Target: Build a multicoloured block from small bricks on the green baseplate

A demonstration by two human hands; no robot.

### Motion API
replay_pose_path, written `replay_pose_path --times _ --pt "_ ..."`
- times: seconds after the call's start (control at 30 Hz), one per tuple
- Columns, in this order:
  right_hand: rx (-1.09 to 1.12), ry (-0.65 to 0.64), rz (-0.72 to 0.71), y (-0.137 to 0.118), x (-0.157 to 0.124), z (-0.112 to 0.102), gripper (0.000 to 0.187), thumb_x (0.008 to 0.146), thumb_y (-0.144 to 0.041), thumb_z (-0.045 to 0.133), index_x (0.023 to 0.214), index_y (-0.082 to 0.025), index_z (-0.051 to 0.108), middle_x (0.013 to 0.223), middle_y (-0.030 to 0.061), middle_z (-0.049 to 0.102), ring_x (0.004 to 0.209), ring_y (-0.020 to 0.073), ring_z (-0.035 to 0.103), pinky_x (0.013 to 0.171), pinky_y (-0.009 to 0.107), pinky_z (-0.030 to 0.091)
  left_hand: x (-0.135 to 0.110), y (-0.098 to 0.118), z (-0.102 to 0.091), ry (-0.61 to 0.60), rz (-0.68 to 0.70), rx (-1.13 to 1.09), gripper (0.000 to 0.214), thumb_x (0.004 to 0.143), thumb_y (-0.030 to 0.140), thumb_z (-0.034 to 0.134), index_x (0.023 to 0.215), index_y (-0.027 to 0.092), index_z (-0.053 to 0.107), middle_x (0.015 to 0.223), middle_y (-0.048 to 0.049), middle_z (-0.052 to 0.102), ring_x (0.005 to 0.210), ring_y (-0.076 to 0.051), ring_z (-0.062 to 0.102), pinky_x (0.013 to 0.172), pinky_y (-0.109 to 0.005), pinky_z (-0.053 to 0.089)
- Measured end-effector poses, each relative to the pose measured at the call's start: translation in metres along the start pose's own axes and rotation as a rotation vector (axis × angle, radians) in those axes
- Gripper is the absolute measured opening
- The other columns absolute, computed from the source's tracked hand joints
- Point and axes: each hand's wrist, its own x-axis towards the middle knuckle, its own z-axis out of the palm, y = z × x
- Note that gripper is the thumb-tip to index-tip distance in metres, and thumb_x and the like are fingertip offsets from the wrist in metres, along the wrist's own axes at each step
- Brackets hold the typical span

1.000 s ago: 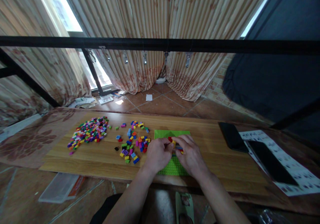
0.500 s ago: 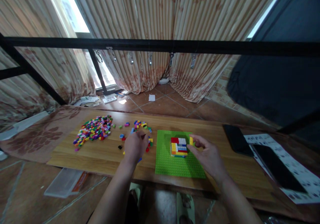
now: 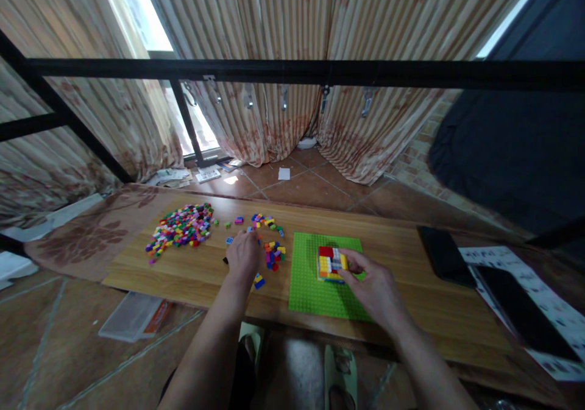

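Note:
A green baseplate [image 3: 311, 288] lies on the wooden table [image 3: 411, 258] before me. On it stands a small block of stacked bricks [image 3: 329, 262] in red, white, yellow and blue. My right hand [image 3: 372, 282] rests on the plate with its fingertips pinched on the block's right side. My left hand [image 3: 244, 256] hovers palm down over the near cluster of loose bricks [image 3: 274, 255], fingers curled downward; what they hold, if anything, is hidden.
A bigger heap of mixed bricks [image 3: 183, 230] lies at the table's left. Two dark phones [image 3: 442, 254] [image 3: 516, 309] sit at the right, one on a printed sheet [image 3: 555, 312]. A black rail [image 3: 292, 72] crosses above. A clear box [image 3: 132, 317] lies on the floor.
My left hand left the brick block and went left to the loose bricks. My right hand stayed by the block and now touches its right side. The view shifted left.

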Motion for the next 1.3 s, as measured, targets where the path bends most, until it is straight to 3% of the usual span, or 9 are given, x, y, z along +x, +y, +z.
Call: replay_pose_path --times 0.13,0.27,0.33,0.4,0.47,0.53,0.63,0.83,1.3 --pt "0.051 0.0 0.048 -0.002 -0.001 0.001 0.036 0.079 -0.033 0.059 0.112 -0.022 0.067 0.087 0.0045 0.072 0.072 0.0185 0.066 0.073 0.034 0.054 -0.003 0.006 -0.005 0.049 0.02 -0.105 0.031 0.081 0.018 0.049 0.103 0.019 0.07 0.108 -0.0145 0.064 0.093 -0.028 0.062 0.077 -0.036 0.047" --pt "0.078 -0.003 0.07 -0.009 -0.004 0.0 0.04 0.083 -0.038 0.058 0.12 -0.022 0.062 0.09 0.0053 0.073 0.081 0.0206 0.069 0.077 0.036 0.054 -0.025 0.036 -0.005 0.124 0.195 -0.591 0.026 0.085 0.019 0.049 0.101 0.017 0.069 0.104 -0.0111 0.066 0.092 -0.022 0.061 0.083 -0.032 0.045" --pt "0.099 0.005 0.049 -0.012 -0.006 0.002 0.042 0.084 -0.04 0.058 0.123 -0.023 0.06 0.094 0.0054 0.073 0.083 0.0203 0.068 0.078 0.036 0.054 -0.042 0.056 -0.001 0.009 0.267 -0.945 0.024 0.086 0.031 0.053 0.097 0.017 0.069 0.092 -0.0079 0.068 0.084 -0.019 0.061 0.078 -0.028 0.046" --pt "0.137 0.023 -0.016 -0.016 -0.007 0.005 0.041 0.084 -0.043 0.06 0.12 -0.025 0.062 0.102 0.0055 0.07 0.089 0.0202 0.067 0.081 0.036 0.053 -0.057 0.074 0.004 -0.22 0.276 -1.258 0.032 0.084 0.043 0.056 0.09 0.014 0.069 0.078 -0.0047 0.066 0.071 -0.015 0.058 0.067 -0.025 0.045" --pt "0.165 0.048 -0.102 -0.017 -0.008 0.007 0.036 0.082 -0.044 0.062 0.115 -0.028 0.065 0.112 0.005 0.065 0.1 0.0209 0.063 0.086 0.036 0.052 -0.066 0.086 0.008 -0.445 0.251 -1.496 0.041 0.077 0.051 0.063 0.082 0.011 0.068 0.067 -0.002 0.062 0.06 -0.011 0.053 0.061 -0.023 0.043" --pt "0.161 0.068 -0.154 -0.016 -0.008 0.008 0.033 0.082 -0.044 0.063 0.111 -0.03 0.067 0.119 0.0044 0.06 0.108 0.0216 0.059 0.088 0.035 0.051 -0.068 0.092 0.011 -0.542 0.222 -1.633 0.043 0.067 0.052 0.072 0.08 0.011 0.067 0.067 -0.0009 0.061 0.059 -0.009 0.052 0.06 -0.022 0.042" --pt "0.088 0.06 -0.161 -0.012 -0.009 0.007 0.034 0.082 -0.046 0.062 0.113 -0.031 0.065 0.122 0.0043 0.056 0.111 0.0226 0.057 0.083 0.034 0.052 -0.066 0.093 0.017 -0.576 0.195 -1.656 0.039 0.06 0.044 0.078 0.075 0.011 0.066 0.065 0.0001 0.06 0.058 -0.008 0.051 0.058 -0.021 0.04" --pt "-0.073 0.005 -0.209 -0.005 -0.009 -0.002 0.03 0.084 -0.046 0.06 0.109 -0.029 0.063 0.116 0.0039 0.059 0.102 0.022 0.06 0.089 0.038 0.049 -0.063 0.093 0.029 -0.572 0.16 -1.513 0.024 0.064 0.033 0.074 0.069 0.012 0.064 0.06 0.0015 0.059 0.054 -0.007 0.05 0.053 -0.021 0.038" --pt "-0.101 -0.095 -0.266 0.002 -0.005 -0.009 0.026 0.087 -0.04 0.057 0.109 -0.027 0.062 0.113 0.005 0.059 0.106 0.0218 0.058 0.092 0.038 0.047 -0.057 0.089 0.032 -0.541 0.259 -1.321 0.03 0.071 0.041 0.069 0.071 0.011 0.067 0.059 0.0007 0.059 0.051 -0.007 0.047 0.049 -0.02 0.035"
